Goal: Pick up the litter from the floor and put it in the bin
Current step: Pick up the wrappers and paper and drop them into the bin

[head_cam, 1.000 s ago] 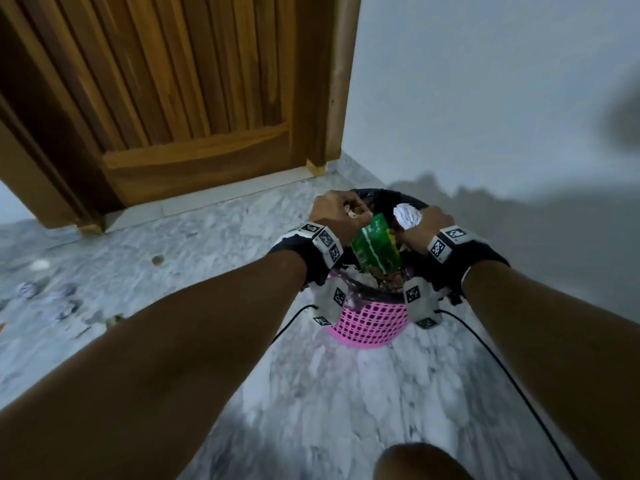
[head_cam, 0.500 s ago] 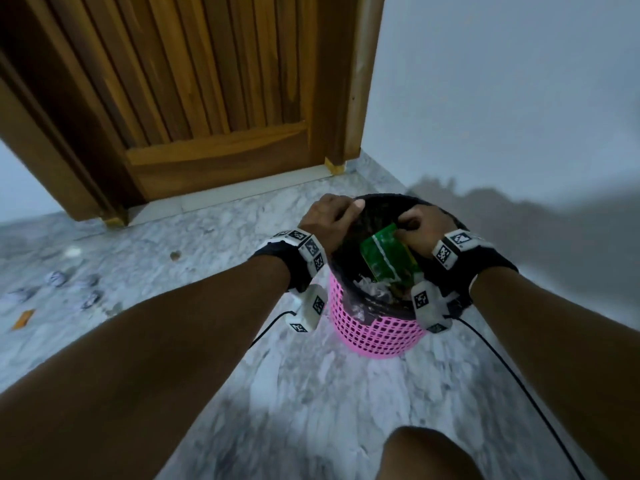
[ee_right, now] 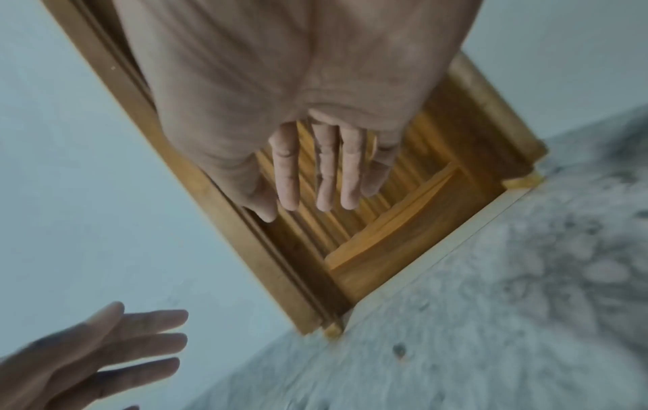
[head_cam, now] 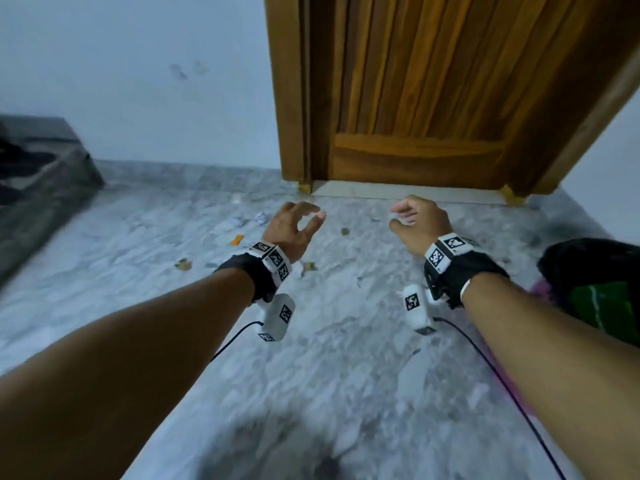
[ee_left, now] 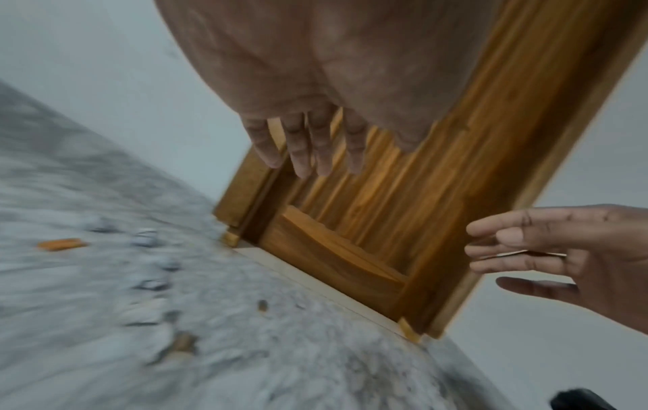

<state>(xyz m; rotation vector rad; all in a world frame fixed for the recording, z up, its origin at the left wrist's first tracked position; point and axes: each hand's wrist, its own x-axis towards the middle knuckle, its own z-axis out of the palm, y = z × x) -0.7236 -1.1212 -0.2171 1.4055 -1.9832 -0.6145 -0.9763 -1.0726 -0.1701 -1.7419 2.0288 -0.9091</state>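
Both hands hang empty above the marble floor, fingers loosely spread. My left hand (head_cam: 304, 220) is over the litter patch, and my right hand (head_cam: 403, 216) is level with it, a short way to the right. The pink bin (head_cam: 543, 289) with its black liner (head_cam: 588, 258) sits at the right edge, a green wrapper (head_cam: 602, 303) inside it. Litter lies ahead on the left: an orange scrap (head_cam: 237, 240), crumpled white paper balls (head_cam: 260, 216), a brown bit (head_cam: 183, 263) and a small round piece (head_cam: 345, 231). In the left wrist view the orange scrap (ee_left: 61, 244) shows blurred.
A wooden door (head_cam: 433, 91) in its frame stands straight ahead above a pale threshold (head_cam: 398, 192). A grey box or ledge (head_cam: 38, 174) occupies the far left by the wall. Black cables (head_cam: 485, 362) trail from my wrists.
Both hands have left the bin and swung left over the floor, now empty. The white paper ball and green wrapper were let go; the view turned left, putting the bin at the right edge.
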